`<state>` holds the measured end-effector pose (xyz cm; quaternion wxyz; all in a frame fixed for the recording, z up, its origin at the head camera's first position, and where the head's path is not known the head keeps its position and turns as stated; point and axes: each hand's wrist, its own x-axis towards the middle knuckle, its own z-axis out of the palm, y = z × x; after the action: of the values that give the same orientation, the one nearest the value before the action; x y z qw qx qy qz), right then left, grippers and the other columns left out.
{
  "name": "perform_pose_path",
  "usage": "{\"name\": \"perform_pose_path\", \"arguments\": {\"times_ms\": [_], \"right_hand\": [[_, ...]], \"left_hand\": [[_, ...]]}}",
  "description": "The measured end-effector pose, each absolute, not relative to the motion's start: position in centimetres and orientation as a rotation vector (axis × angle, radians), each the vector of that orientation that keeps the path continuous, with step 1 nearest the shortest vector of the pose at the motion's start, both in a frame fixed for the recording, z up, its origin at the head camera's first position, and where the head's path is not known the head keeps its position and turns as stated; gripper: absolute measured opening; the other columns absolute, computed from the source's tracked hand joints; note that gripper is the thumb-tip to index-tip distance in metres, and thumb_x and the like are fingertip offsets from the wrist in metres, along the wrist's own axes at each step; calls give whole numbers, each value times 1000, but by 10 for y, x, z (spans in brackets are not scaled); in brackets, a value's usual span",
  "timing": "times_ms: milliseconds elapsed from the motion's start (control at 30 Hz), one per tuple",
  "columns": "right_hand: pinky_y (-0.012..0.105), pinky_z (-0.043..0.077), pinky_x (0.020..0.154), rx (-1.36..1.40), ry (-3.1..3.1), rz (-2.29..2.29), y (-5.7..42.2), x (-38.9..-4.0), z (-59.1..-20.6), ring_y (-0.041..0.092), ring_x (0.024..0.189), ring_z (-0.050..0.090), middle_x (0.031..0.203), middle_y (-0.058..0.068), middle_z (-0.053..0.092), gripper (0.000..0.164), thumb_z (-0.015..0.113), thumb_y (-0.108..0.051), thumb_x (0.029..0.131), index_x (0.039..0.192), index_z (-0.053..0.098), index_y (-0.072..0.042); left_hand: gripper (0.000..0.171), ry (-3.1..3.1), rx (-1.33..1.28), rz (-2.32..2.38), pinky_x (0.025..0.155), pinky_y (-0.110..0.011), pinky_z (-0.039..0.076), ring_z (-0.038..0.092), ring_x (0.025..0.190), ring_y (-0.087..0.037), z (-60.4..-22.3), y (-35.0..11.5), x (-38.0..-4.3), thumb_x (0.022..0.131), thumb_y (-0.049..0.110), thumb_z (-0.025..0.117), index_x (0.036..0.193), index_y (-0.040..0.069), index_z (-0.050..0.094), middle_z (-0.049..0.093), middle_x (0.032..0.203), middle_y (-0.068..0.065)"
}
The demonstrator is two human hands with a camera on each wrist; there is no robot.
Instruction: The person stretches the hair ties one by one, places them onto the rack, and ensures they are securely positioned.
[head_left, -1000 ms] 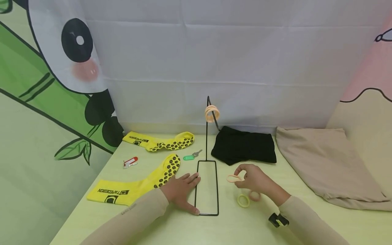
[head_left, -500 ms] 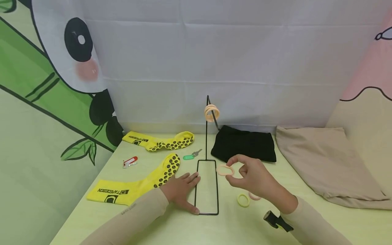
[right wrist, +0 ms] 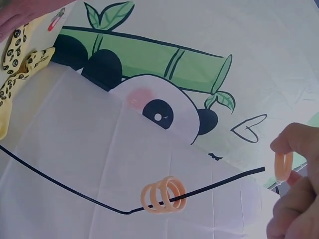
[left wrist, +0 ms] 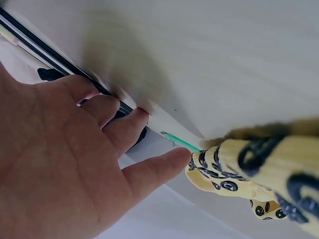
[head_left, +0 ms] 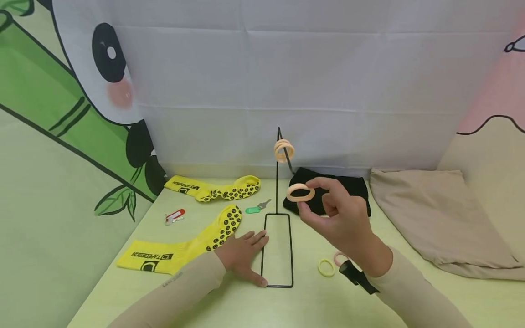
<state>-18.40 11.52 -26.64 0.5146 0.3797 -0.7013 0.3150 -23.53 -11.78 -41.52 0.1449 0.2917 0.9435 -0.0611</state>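
My left hand lies with spread, straight fingers on the long side and near corner of the black wire stand's base. In the left wrist view its palm fills the left side. My right hand is raised right of the stand's post, pinching a peach ring between thumb and index finger. The right wrist view puts this ring just beyond the free end of the stand's arm, apart from it. Several peach rings hang together on that arm.
A yellow ring and a partly hidden pink ring lie below my right hand. Two yellow socks, a green-tagged key and a red-tagged key lie leftward. Black cloth and beige cloth lie behind right.
My right hand has lifted the peach ring from near the table, moving it up and slightly left toward the stand's arm. The left hand has stayed on the base.
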Motion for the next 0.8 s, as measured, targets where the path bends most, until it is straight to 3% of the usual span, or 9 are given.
{"name": "perform_pose_path", "arguments": {"times_ms": [200, 333, 500, 800], "right_hand": [[18, 14, 36, 820, -1730, 680, 106, -199, -257, 2, 38, 15, 44, -6, 25, 26, 62, -21, 83, 99, 60, -1], [20, 15, 34, 732, -1873, 625, 104, -210, -258, 3, 34, 15, 42, -5, 27, 35, 70, -16, 77, 108, 59, -3], [19, 15, 35, 661, -2028, 621, 105, -216, -262, 4, 32, 15, 41, -6, 27, 46, 73, -21, 78, 117, 57, -4], [20, 15, 36, 634, -2079, 667, 109, -216, -268, 3, 36, 12, 42, -6, 24, 47, 74, -22, 77, 118, 57, -8]], "left_hand": [[116, 2724, 834, -182, 103, -63, 27, 19, 143, -23, -414, -118, -235, 58, 89, 47, 150, 26, 14, 9, 157, 6], [116, 2716, 830, -175, 104, -63, 27, 19, 143, -23, -414, -117, -234, 58, 89, 48, 150, 26, 14, 10, 157, 6], [116, 2706, 830, -179, 104, -63, 26, 18, 143, -23, -414, -116, -234, 58, 89, 47, 150, 26, 14, 9, 157, 6], [116, 2719, 843, -172, 104, -63, 26, 19, 143, -24, -410, -117, -232, 60, 87, 49, 150, 23, 15, 10, 157, 3]]}}
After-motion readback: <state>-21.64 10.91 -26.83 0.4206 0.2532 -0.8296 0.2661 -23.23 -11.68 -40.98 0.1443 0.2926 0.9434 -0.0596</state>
